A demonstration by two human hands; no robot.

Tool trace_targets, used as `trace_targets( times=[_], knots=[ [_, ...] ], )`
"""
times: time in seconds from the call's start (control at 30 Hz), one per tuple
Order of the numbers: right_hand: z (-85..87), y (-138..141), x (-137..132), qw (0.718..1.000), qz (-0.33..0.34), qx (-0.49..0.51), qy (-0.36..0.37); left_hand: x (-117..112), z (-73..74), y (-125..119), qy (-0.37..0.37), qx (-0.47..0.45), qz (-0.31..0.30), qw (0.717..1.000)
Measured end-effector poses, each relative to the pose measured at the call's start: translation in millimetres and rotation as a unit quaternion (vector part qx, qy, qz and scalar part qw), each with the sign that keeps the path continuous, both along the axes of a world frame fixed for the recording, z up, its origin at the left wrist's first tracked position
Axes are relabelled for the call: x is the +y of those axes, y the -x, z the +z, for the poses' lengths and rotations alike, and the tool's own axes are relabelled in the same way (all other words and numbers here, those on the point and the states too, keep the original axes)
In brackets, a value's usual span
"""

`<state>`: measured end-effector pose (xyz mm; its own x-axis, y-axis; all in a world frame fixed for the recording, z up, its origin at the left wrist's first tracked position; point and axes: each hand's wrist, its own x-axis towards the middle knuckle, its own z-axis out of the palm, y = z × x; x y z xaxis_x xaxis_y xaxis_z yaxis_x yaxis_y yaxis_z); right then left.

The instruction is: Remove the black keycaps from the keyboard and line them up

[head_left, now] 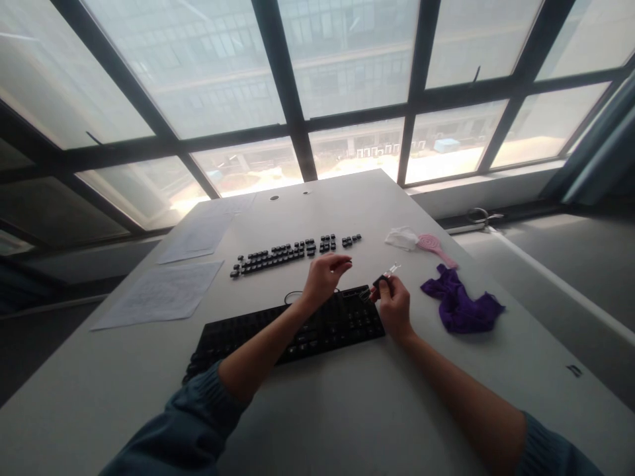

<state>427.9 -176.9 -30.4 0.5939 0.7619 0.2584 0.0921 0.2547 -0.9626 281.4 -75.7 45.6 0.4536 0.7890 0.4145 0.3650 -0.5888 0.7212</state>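
Observation:
A black keyboard (292, 334) lies on the white table below both hands, its right part missing several keycaps near the top. Over it, my left hand (325, 274) is closed in a pinch on a small dark piece, which looks like a keycap (350, 262). My right hand (395, 305) is wrapped around a keycap puller (381, 281) with a black body. Thin wire loops stick out of the puller's left side, and a pale forked end (395, 268) shows on the other. Beyond the hands, loose black keycaps (278, 256) lie in rows.
Right of the hands are a crumpled white cloth (403, 238), a pink round-headed brush (430, 243) and a purple cloth (466, 309). Printed paper sheets (161, 295) lie at the left. A small dark piece (574, 371) rests near the right edge. Windows (347, 59) stand behind the table.

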Motion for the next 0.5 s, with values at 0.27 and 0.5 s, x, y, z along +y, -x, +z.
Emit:
trace_targets(
  times=[0.27,0.5],
  knots=[
    [1.0,0,1,0.999,0.03,0.028,0.007,93,-27.9,-50,0.035,0.089,0.044,0.994],
    [0.1,1,3,0.998,0.043,0.039,0.01,105,-45.3,-77,-0.148,0.246,0.069,0.955]
  ],
)
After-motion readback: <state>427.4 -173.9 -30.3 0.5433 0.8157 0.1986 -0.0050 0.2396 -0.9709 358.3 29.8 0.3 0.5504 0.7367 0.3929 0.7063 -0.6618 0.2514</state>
